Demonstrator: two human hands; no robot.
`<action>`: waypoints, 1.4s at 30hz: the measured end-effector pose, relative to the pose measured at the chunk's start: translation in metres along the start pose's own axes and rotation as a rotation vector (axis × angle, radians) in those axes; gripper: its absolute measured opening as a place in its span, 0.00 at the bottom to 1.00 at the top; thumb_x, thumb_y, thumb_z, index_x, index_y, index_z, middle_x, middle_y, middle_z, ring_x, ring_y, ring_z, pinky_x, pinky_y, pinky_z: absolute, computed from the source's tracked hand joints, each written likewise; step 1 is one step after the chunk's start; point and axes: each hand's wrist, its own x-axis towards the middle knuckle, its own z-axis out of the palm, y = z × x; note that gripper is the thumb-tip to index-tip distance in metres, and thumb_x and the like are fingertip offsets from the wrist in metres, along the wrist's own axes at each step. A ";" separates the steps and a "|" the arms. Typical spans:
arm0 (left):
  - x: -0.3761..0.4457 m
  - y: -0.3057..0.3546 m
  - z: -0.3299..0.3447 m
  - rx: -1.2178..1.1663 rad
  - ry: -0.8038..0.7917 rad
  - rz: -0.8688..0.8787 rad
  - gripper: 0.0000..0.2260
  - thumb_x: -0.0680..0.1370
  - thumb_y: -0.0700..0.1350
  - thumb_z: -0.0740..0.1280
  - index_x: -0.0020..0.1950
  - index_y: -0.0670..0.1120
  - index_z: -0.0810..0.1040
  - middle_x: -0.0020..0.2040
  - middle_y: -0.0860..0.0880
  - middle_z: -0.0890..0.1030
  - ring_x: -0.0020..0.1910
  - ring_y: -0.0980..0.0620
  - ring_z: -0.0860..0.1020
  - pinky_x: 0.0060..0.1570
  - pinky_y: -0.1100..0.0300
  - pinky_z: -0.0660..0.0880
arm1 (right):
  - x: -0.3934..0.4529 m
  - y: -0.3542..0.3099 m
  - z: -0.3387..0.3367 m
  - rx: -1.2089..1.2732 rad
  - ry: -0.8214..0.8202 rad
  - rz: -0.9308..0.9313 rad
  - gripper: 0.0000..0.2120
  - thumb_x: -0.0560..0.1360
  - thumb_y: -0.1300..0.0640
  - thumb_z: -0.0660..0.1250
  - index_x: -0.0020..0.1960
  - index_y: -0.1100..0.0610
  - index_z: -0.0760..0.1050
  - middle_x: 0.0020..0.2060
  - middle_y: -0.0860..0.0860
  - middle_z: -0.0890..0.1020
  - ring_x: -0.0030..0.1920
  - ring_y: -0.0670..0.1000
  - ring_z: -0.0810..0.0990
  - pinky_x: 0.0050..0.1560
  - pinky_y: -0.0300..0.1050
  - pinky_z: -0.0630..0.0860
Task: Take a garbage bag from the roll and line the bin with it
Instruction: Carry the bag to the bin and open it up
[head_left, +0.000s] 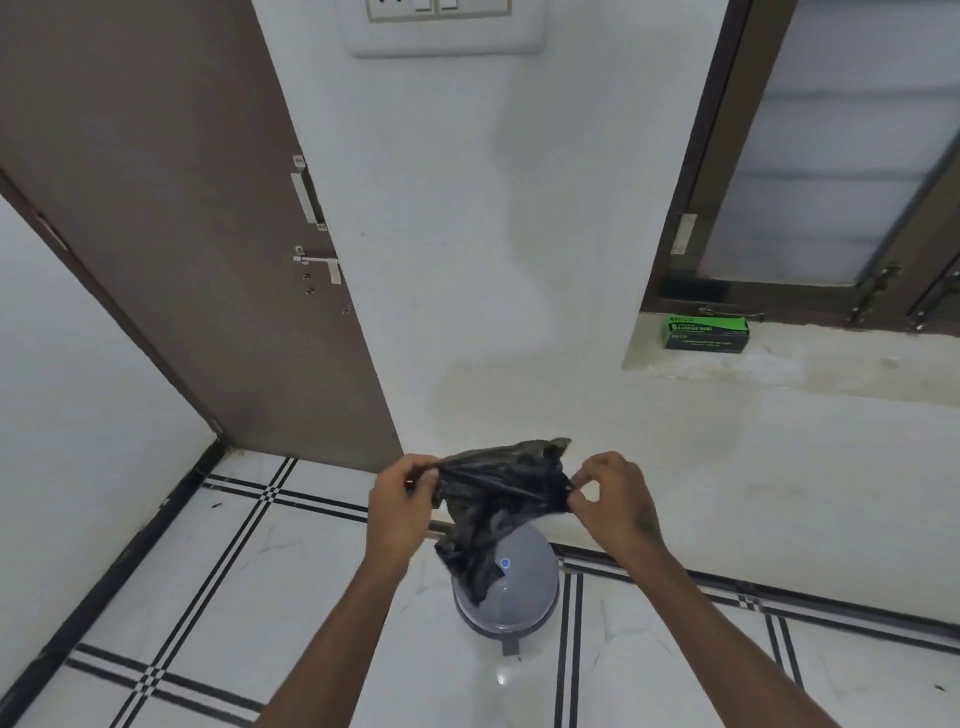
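Tiled floor (260, 597) corner, open either side of one grey bin (511, 587).
Left hand (402, 501) and right hand (610, 499) each pinch one black bag (498, 493) above it.

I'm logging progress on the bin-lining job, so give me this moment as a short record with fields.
bag: black garbage bag, crumpled, held in the air above the bin
left hand: left hand pinches the bag's left edge
right hand: right hand pinches the bag's right edge
bin: grey bin on the tiled floor, domed lid on
bag box: green box on the window ledge
stage: bag not yet opened; bin not lined
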 end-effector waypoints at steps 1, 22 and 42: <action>0.006 0.000 0.000 -0.017 0.043 -0.010 0.09 0.79 0.37 0.65 0.46 0.48 0.81 0.42 0.47 0.84 0.41 0.49 0.82 0.46 0.54 0.80 | 0.007 0.008 -0.001 -0.056 0.008 0.023 0.02 0.72 0.56 0.72 0.43 0.50 0.80 0.49 0.44 0.75 0.53 0.48 0.73 0.49 0.43 0.71; 0.056 0.006 -0.001 0.389 -0.100 0.332 0.24 0.68 0.24 0.60 0.42 0.53 0.79 0.47 0.54 0.79 0.46 0.54 0.78 0.47 0.58 0.75 | 0.076 0.056 -0.036 0.179 0.196 0.130 0.24 0.68 0.74 0.55 0.34 0.48 0.77 0.44 0.48 0.81 0.44 0.52 0.78 0.46 0.48 0.74; 0.062 0.045 0.032 0.464 -0.479 0.735 0.27 0.70 0.25 0.61 0.60 0.49 0.83 0.60 0.53 0.79 0.59 0.52 0.76 0.59 0.66 0.72 | 0.074 -0.050 -0.012 0.154 -0.269 -0.370 0.14 0.73 0.64 0.63 0.40 0.45 0.77 0.67 0.44 0.76 0.77 0.41 0.57 0.78 0.59 0.50</action>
